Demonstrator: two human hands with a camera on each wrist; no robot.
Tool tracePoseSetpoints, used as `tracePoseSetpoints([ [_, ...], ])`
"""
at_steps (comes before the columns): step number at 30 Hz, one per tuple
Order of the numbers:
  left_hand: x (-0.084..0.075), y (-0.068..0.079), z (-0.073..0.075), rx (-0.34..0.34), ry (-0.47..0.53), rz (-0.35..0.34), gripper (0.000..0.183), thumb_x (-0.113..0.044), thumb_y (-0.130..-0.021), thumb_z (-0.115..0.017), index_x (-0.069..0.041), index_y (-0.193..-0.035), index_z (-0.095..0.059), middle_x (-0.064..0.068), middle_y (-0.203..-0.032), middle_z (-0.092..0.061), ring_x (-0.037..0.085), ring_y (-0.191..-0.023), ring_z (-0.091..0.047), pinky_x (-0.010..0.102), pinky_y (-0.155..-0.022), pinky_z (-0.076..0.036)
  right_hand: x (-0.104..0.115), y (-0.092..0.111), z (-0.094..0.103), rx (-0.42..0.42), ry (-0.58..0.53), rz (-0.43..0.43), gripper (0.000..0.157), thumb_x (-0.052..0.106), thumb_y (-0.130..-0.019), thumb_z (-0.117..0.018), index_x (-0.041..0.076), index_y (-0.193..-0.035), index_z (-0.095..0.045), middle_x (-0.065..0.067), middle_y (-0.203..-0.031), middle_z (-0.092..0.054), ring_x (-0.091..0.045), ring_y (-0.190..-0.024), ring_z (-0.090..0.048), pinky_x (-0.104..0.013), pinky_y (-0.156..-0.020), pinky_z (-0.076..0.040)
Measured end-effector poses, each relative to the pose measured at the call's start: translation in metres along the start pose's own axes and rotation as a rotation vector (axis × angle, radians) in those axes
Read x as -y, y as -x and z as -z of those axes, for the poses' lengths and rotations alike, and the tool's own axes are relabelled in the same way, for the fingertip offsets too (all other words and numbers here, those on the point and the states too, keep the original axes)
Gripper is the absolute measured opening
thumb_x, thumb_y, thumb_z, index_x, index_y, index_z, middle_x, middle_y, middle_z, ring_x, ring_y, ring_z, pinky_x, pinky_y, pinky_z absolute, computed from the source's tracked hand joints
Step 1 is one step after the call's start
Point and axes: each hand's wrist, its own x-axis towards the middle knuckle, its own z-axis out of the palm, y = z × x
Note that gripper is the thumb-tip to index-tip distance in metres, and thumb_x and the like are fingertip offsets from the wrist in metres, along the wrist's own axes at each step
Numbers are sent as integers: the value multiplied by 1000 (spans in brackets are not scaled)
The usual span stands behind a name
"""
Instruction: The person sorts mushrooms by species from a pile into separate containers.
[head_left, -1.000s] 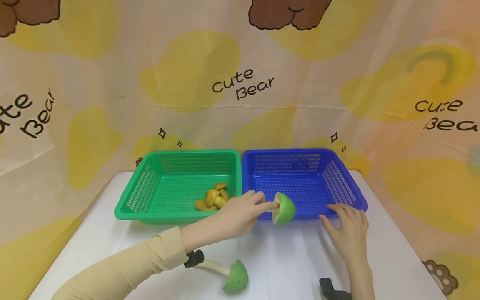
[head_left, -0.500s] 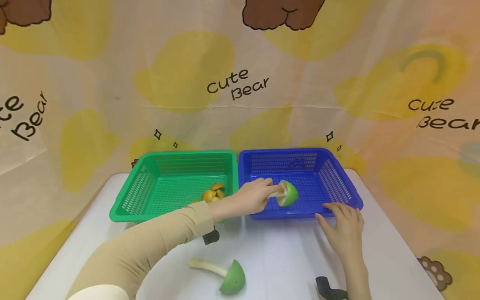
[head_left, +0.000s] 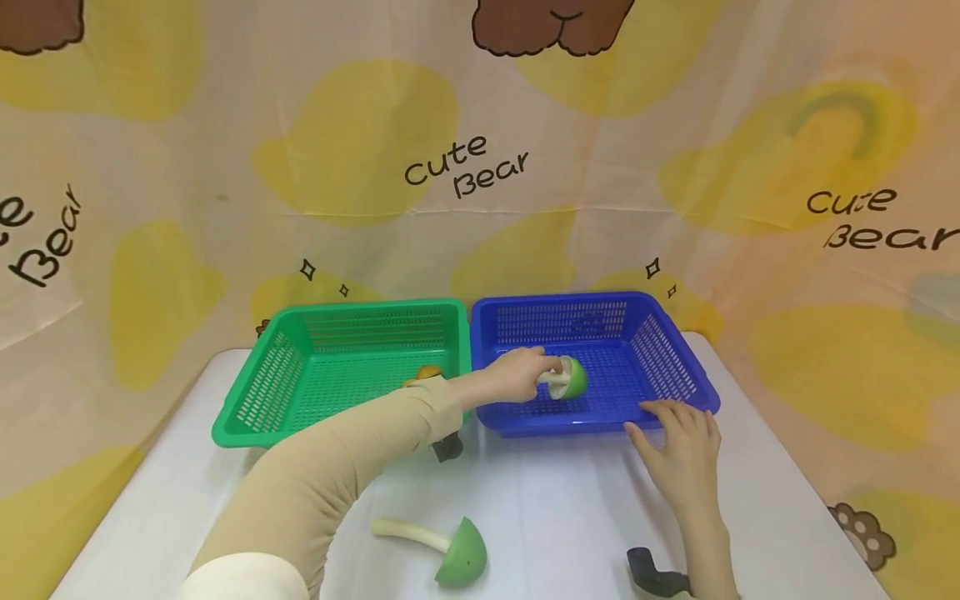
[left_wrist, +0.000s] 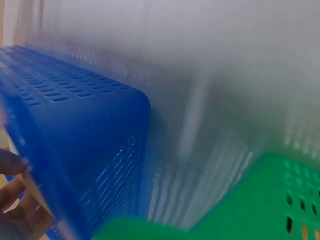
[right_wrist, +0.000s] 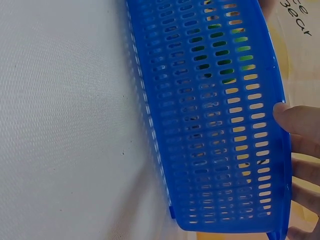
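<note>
My left hand (head_left: 521,372) reaches into the blue basket (head_left: 592,423) and grips a toy mushroom by its pale stem. The held mushroom's green cap (head_left: 576,379) points to the right, above the basket floor. In the left wrist view, the fingers (left_wrist: 15,192) show beyond the blue rim, around the stem. My right hand (head_left: 681,454) holds the front rim of the blue basket near its right corner. From the right wrist, the thumb (right_wrist: 300,120) lies against the rim's outside, with the other fingers over the inner side. Another green mushroom (head_left: 459,554) lies on the white table below.
The green basket (head_left: 258,437) stands directly left of the blue one, with yellow-brown mushrooms (head_left: 429,372) inside, mostly hidden by the left forearm. A patterned cloth (head_left: 480,242) hangs behind the table (head_left: 555,508). A black wrist mount (head_left: 652,573) sits by the right wrist.
My left hand has carried the green mushroom forward from over the blue basket's front rim to inside the basket. The right hand stays on the rim. The view has shifted slightly.
</note>
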Motion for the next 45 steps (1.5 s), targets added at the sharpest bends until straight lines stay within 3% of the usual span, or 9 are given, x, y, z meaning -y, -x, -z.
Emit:
tracePoseSetpoints([
  [10,8,-19,-20,62,105,82,49,8,-85,-57,-17,-126,-61,7,-116,-65,20,-104,-60,34,-86,-52,0,-1,-1,3,2,-12,31,16,-75,-79,3,-101,-68,-19,-104,-66,-41,-108,-50,-68,-106,-22],
  [19,10,-24,-33,105,83,86,46,4,-87,-58,-18,-127,-60,6,-122,-63,20,-106,-60,32,-90,-52,0,0,-1,13,0,-24,31,16,-76,-79,3,-102,-68,-19,-105,-66,-40,-109,-49,-69,-106,-22],
  [23,11,-24,-36,89,40,92,48,2,-87,-58,-21,-129,-59,7,-135,-58,25,-124,-56,39,-99,-50,0,-1,0,12,5,-16,31,16,-76,-79,3,-102,-68,-19,-105,-65,-40,-109,-49,-69,-106,-22],
  [26,12,-23,-35,81,2,95,48,-1,-87,-58,-24,-129,-59,7,-140,-54,26,-128,-53,41,-97,-51,0,-1,0,8,10,-12,31,16,-76,-79,2,-101,-68,-19,-105,-65,-41,-109,-49,-68,-105,-22],
  [29,12,-21,-34,79,-18,88,44,-5,-89,-59,-24,-128,-60,5,-131,-59,22,-113,-61,35,-84,-55,0,-1,1,11,10,-16,32,17,-76,-79,2,-102,-68,-19,-105,-65,-41,-109,-49,-68,-106,-22],
  [33,12,-17,-32,51,-3,74,35,-15,-92,-61,-23,-126,-62,3,-114,-64,15,-95,-62,26,-71,-52,-1,0,0,17,9,-17,32,17,-76,-78,3,-102,-68,-19,-106,-65,-41,-109,-49,-68,-106,-22],
  [38,9,-9,-25,-10,91,47,32,-20,-93,-63,-20,-125,-62,4,-112,-64,15,-98,-62,25,-72,-52,-1,-1,0,4,12,-6,32,17,-75,-79,3,-101,-68,-20,-105,-66,-41,-108,-50,-68,-105,-22],
  [45,1,10,-13,-66,149,26,33,-18,-93,-60,-17,-126,-61,7,-114,-64,20,-100,-63,28,-77,-52,0,-1,1,7,6,-8,32,17,-75,-79,3,-102,-68,-20,-105,-65,-42,-108,-49,-69,-106,-22],
])
